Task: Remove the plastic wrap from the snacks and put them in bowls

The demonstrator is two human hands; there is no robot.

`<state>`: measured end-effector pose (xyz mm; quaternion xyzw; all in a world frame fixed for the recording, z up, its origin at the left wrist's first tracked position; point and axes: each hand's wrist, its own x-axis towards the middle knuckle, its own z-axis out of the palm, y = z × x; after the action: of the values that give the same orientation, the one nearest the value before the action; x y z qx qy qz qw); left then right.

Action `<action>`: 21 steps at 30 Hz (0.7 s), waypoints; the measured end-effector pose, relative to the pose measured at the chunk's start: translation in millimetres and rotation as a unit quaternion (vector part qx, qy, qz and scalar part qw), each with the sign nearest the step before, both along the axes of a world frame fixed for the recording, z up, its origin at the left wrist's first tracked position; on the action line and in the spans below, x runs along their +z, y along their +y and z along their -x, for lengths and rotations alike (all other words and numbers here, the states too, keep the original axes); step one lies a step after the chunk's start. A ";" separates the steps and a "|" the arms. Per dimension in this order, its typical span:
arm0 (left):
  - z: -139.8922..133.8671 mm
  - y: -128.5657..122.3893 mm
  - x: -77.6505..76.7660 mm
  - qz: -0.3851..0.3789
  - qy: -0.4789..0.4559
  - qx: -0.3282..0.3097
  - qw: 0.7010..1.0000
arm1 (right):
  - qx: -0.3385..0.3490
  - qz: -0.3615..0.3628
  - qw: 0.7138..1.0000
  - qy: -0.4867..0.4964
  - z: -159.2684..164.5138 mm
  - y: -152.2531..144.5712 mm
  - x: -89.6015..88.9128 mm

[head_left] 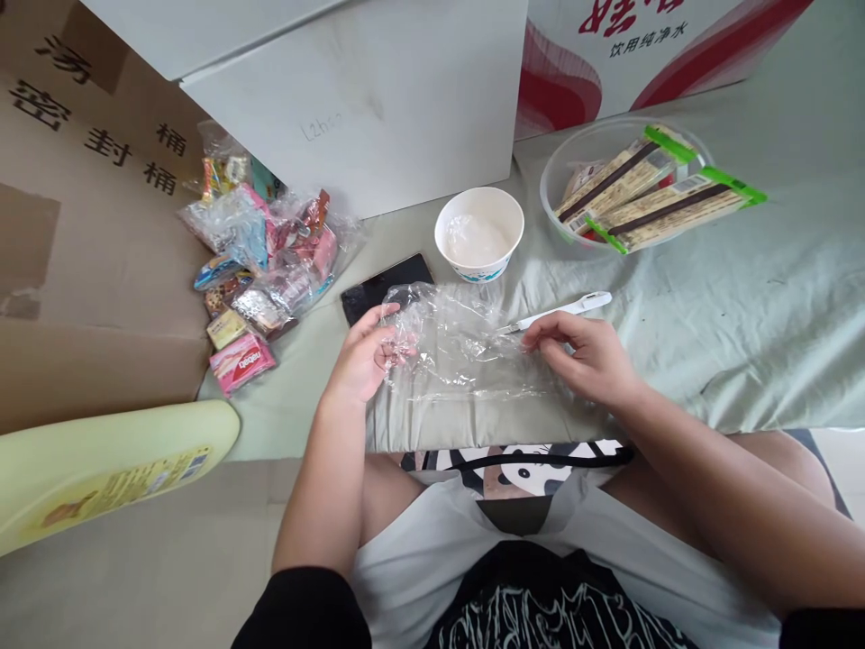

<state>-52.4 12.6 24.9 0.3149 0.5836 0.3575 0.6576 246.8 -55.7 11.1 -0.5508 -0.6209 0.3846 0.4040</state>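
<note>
A clear plastic bag is stretched between my two hands just above the green cloth. My left hand has its fingers curled round the bag's left side, partly seen through the film. At the other end, my right hand pinches the bag's right edge between thumb and fingers. Beyond the right fingers lies a white utility knife, its blade end next to the film. A dark phone rests behind my left hand. Past the bag stands a white paper bowl with crumpled clear film inside.
On the left sits a pile of packaged snacks against a brown carton. A clear plastic basin holds green-edged packets at the back right. White boxes line the back. A yellow container is at the left front.
</note>
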 end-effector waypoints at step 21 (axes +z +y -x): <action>-5.8 -6.9 5.3 -0.082 -0.033 -0.011 0.996 | -0.013 0.072 0.997 -0.002 -3.0 2.3 -3.3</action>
<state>-46.6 5.7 30.2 0.3622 0.5265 0.4069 0.6527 249.8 -53.4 7.7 -0.5870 -0.5856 0.4217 0.3669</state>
